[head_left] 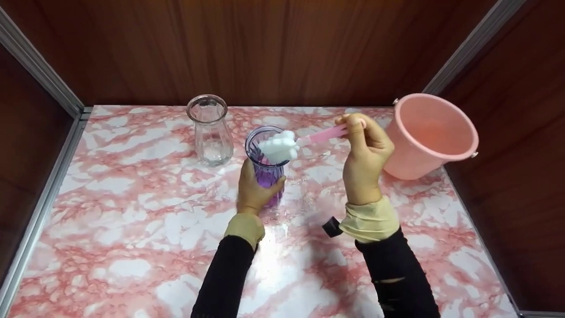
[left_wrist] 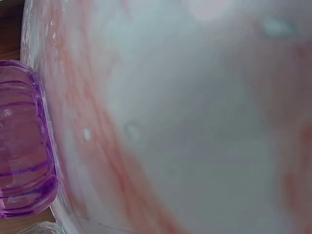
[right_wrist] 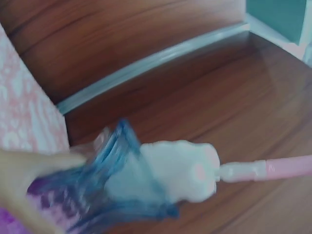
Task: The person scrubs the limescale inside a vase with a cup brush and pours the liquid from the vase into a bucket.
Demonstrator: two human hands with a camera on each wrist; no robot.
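My left hand (head_left: 254,190) grips a purple ribbed glass vase (head_left: 270,179) around its body, thumb on its right side. In the left wrist view only the vase's lower end (left_wrist: 24,146) shows, at the left edge. Between thumb and fingers, my right hand (head_left: 365,159) pinches the pink handle (head_left: 326,134) of a sponge bottle brush near its end. The brush's white foam head (head_left: 279,148) lies partly inside the vase's mouth; in the right wrist view part of the foam (right_wrist: 187,170) sticks out past the rim.
A clear glass vase (head_left: 214,141) stands at the back, left of the purple one. At the back right is a pink bucket (head_left: 408,159). Water drops (head_left: 282,216) dot the marbled tabletop (head_left: 132,238). Brown panels (head_left: 247,53) wall the back and sides.
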